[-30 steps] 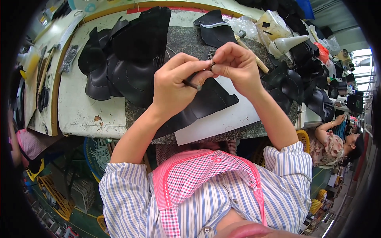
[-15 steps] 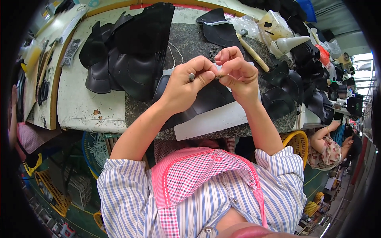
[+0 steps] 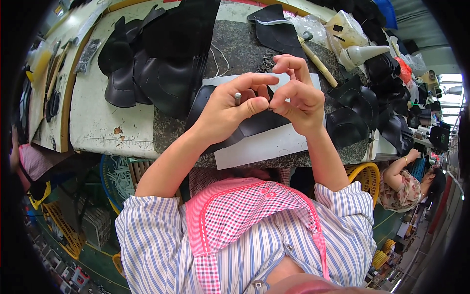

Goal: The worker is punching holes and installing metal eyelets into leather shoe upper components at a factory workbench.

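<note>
Over the workbench, my left hand (image 3: 226, 105) is curled round a slim metal rod (image 3: 238, 96) whose round end sticks out by the knuckles. Its thumb tip meets the fingertips of my right hand (image 3: 299, 100), which pinch something too small to make out. Below the hands a curved black leather piece (image 3: 247, 128) lies partly on a white sheet (image 3: 254, 151), both on a dark speckled slab (image 3: 169, 130). Just beyond my fingers is a scatter of small dark metal bits (image 3: 267, 63), partly hidden.
Stacked black leather pieces (image 3: 171, 63) stand at left; more black pieces (image 3: 350, 110) lie at right. A wooden-handled hammer (image 3: 318, 61), a white nozzle bottle (image 3: 360, 55) and a plastic container (image 3: 345, 29) sit at the far right. Another person (image 3: 404, 183) is at the right.
My left index finger has straightened away from the pinch, and my right fingers have spread a little. The thumb and fingertips stay together slightly lower. The bench view has shifted slightly.
</note>
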`<control>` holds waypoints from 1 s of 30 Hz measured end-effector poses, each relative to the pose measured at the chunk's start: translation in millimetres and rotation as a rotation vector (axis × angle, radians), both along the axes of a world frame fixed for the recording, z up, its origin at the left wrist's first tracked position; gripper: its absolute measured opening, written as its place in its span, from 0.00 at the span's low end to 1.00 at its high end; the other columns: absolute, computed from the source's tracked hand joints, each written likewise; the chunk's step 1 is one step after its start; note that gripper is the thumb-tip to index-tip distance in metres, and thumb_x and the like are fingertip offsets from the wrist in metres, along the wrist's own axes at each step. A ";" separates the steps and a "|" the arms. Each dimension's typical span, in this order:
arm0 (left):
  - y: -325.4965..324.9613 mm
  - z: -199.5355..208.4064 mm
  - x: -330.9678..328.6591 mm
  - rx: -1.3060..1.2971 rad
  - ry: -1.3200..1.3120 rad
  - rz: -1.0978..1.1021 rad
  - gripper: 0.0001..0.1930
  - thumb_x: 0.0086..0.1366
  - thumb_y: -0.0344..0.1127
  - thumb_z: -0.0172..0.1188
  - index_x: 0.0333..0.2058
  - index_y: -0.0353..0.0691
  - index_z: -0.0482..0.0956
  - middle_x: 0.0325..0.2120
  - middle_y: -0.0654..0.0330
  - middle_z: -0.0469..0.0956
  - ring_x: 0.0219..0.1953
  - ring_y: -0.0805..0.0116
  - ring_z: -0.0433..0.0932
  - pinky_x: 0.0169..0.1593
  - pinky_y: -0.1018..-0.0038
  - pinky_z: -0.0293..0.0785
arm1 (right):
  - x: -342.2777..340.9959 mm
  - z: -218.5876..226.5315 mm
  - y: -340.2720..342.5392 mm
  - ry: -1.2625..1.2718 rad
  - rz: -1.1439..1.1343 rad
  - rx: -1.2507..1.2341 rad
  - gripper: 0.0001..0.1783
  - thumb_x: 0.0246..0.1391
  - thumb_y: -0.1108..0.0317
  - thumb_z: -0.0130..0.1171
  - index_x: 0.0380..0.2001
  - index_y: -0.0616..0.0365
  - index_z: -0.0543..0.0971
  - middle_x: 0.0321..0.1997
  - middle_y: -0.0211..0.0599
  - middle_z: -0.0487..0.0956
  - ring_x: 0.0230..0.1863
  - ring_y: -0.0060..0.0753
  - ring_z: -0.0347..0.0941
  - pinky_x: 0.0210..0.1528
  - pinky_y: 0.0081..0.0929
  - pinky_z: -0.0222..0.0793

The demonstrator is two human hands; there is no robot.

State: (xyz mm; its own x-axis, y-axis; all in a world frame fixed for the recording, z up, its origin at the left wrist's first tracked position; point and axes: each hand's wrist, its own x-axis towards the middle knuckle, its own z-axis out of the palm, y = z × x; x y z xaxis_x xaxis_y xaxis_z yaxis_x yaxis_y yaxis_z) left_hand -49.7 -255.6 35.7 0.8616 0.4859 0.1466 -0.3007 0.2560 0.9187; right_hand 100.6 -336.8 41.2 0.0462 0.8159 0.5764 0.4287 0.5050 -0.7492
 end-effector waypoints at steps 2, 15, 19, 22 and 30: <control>2.9 -4.2 -1.3 0.099 -0.025 -0.029 0.11 0.56 0.34 0.54 0.37 0.35 0.73 0.27 0.66 0.69 0.28 0.81 0.64 0.30 0.85 0.61 | -3.0 -0.7 -2.7 0.095 0.037 -0.019 0.07 0.33 0.70 0.64 0.19 0.52 0.76 0.43 0.37 0.64 0.50 0.35 0.58 0.50 0.32 0.52; -12.7 -17.2 6.6 0.065 -0.185 0.333 0.03 0.51 0.24 0.57 0.27 0.34 0.76 0.28 0.62 0.71 0.30 0.77 0.69 0.33 0.83 0.65 | -43.5 -34.8 6.6 0.796 0.115 0.126 0.05 0.41 0.74 0.60 0.24 0.55 0.75 0.46 0.37 0.62 0.50 0.32 0.58 0.51 0.26 0.57; -5.0 -14.0 -6.0 0.472 -0.043 0.543 0.03 0.48 0.24 0.60 0.25 0.36 0.77 0.24 0.62 0.72 0.26 0.74 0.71 0.28 0.82 0.67 | -49.0 -40.7 8.9 0.954 0.134 0.015 0.04 0.42 0.77 0.58 0.25 0.59 0.74 0.42 0.38 0.66 0.44 0.28 0.64 0.46 0.22 0.61; 31.2 -5.6 -34.6 1.062 0.452 0.549 0.13 0.46 0.40 0.62 0.27 0.38 0.76 0.23 0.56 0.73 0.23 0.61 0.74 0.26 0.72 0.70 | -42.7 -43.2 11.3 0.973 0.096 -0.134 0.03 0.43 0.78 0.56 0.25 0.62 0.74 0.32 0.36 0.73 0.35 0.23 0.69 0.39 0.18 0.64; 23.2 -40.6 -59.0 0.519 0.846 0.301 0.26 0.42 0.36 0.66 0.42 0.34 0.71 0.24 0.58 0.74 0.28 0.70 0.74 0.35 0.78 0.70 | -58.0 -60.2 22.4 0.683 -0.053 -0.607 0.07 0.41 0.78 0.58 0.28 0.64 0.74 0.25 0.31 0.76 0.27 0.18 0.71 0.32 0.14 0.67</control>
